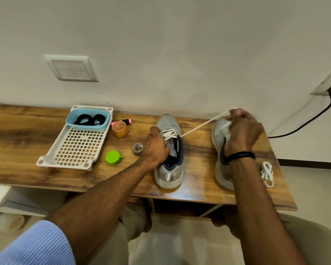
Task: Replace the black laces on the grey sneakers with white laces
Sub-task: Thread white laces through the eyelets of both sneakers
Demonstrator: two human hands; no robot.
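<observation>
head view, left hand: fingers curled on the eyelet side of the laced sneaker, gripping and steadying it. Cannot tell if it also pinches a lace end.
head view, right hand: fingers closed, pinching the white lace at its far end, raised over the toe of the second sneaker.
task thing: the white lace is crossed through the front eyelets of the laced sneaker. One free strand runs taut from there up and right to the right hand.
key relation: the strand's long axis runs diagonally, from the eyelets back and right to the pinch. The sneaker's long axis runs toe-to-wall, heel toward the person.
nearer hand: the left is on the eyelets; the right is well apart from them, at the strand's end.
step, judged: slack is being drawn through. Upper eyelets look unthreaded, so this sneaker is about half laced.
next move, judged: the right must bring the tip back left to the next open eyelet beside the left hand.
second sneaker: lies tilted on the table, no lace seen in it.
spare lace: white, bundled, at the table's right edge near the second sneaker.
black laces: coiled in the blue tub on the white tray, well apart from both hands.
</observation>
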